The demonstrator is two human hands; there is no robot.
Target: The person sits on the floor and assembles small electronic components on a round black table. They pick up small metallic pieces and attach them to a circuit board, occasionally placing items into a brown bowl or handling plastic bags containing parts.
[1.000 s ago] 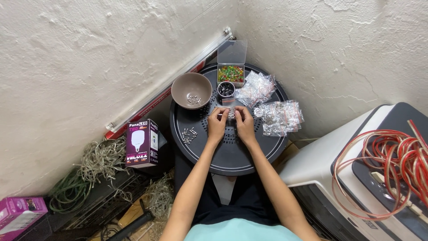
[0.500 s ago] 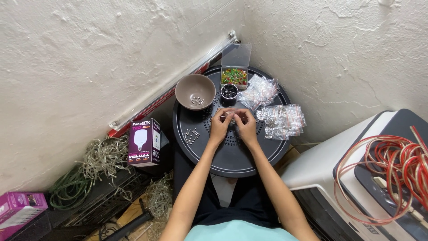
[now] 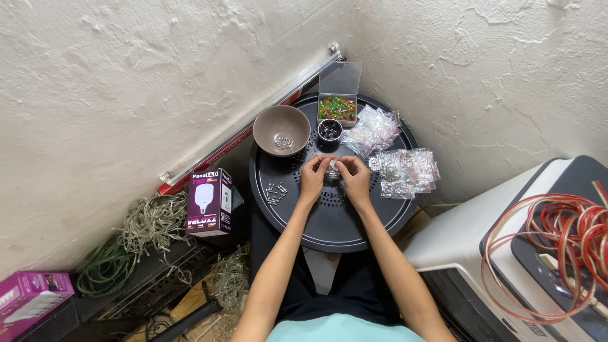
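Note:
My left hand (image 3: 313,179) and my right hand (image 3: 354,180) meet over the middle of a round black tray (image 3: 329,221). Both pinch a small clear plastic packet (image 3: 332,172) held between the fingertips. A brown bowl (image 3: 282,130) with a few small metal pieces stands at the tray's far left. Beside it sits a small black cup (image 3: 329,131) of dark parts. Behind that is an open clear box (image 3: 337,107) of coloured bits. Several clear bags (image 3: 405,171) of small parts lie to the right of my hands. A loose pile of small metal pieces (image 3: 275,192) lies left of my left hand.
A purple and white bulb carton (image 3: 209,201) stands left of the tray. A long tube lamp (image 3: 253,114) leans along the wall. Tangled wires (image 3: 152,225) and a green cable lie on the floor. A white appliance (image 3: 506,247) with a red wire coil (image 3: 557,253) stands at the right.
My hands stay together over the tray centre, and the fingers have shifted slightly on the small packet. Nothing else has moved.

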